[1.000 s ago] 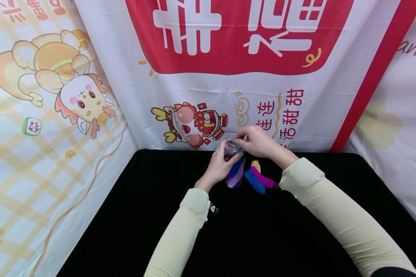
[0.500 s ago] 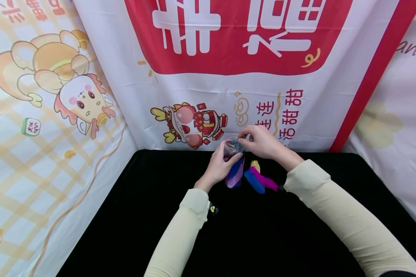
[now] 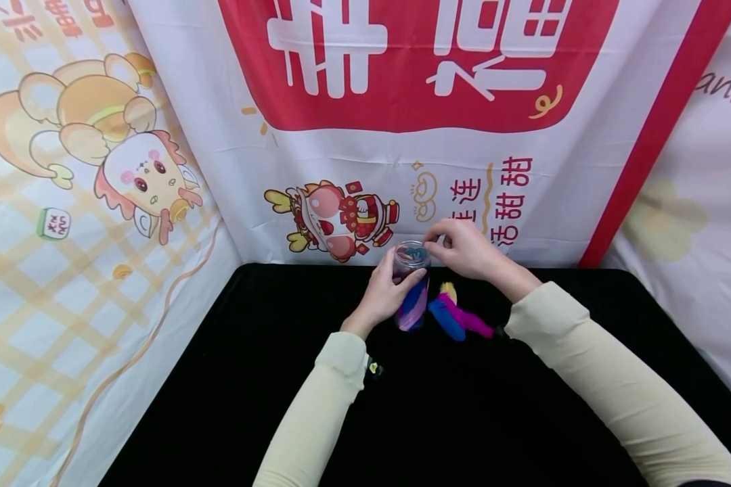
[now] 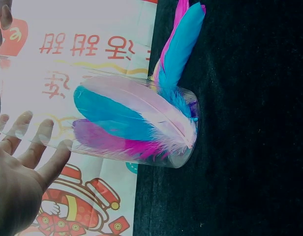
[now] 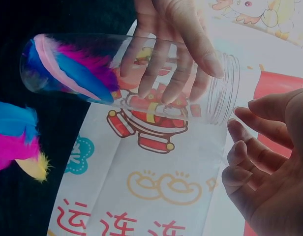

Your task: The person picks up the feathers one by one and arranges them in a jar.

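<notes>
A tall clear jar [image 3: 411, 264] stands at the back of the table, its mouth uncovered. My left hand [image 3: 382, 292] holds it around its upper part, fingers on one side and thumb on the other. Several feathers lie low inside: a pale pink feather [image 4: 141, 101], a blue feather [image 4: 105, 114] and a magenta feather [image 4: 114, 140]. Just beside the jar's rim is my right hand [image 3: 459, 249]. In the right wrist view its fingers are loosely bent, the thumb near the forefinger, and nothing shows between them.
On the black-covered table [image 3: 438, 406], right of the jar, lie a loose blue feather [image 3: 447, 320], a magenta feather [image 3: 472, 322] and a yellow feather [image 3: 449, 291]. A printed cloth [image 3: 317, 155] hangs directly behind the table's back edge.
My right hand has drawn back from the jar's mouth, a little to the right. The left hand and the jar have stayed in place.
</notes>
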`<state>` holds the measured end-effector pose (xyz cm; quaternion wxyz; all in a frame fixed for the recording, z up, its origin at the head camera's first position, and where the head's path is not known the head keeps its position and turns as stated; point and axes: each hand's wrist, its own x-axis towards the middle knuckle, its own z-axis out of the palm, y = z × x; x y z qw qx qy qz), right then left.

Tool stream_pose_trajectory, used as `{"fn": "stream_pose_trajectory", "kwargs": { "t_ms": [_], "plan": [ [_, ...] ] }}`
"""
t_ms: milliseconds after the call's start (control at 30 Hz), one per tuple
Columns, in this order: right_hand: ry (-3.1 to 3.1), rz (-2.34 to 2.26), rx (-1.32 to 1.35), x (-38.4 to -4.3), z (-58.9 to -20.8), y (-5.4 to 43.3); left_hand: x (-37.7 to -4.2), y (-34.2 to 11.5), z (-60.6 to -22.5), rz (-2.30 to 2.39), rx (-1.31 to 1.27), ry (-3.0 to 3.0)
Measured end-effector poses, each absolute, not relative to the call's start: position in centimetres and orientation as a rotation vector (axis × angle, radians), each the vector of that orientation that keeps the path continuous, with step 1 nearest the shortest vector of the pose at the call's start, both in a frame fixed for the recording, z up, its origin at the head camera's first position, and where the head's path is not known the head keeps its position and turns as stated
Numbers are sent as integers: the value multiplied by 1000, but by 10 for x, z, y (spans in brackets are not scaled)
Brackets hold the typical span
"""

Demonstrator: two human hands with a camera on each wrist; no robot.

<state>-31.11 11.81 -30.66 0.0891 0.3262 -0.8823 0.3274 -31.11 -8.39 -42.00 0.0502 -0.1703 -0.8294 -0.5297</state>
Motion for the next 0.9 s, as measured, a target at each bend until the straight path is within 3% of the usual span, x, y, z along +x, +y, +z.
{"fn": "stream_pose_trajectory", "kwargs": {
  "t_ms": [900],
  "plan": [
    [-2638,954,915,-311,-319,133,-311,-83,-421,-1605,-521,-2513]
  ]
}}
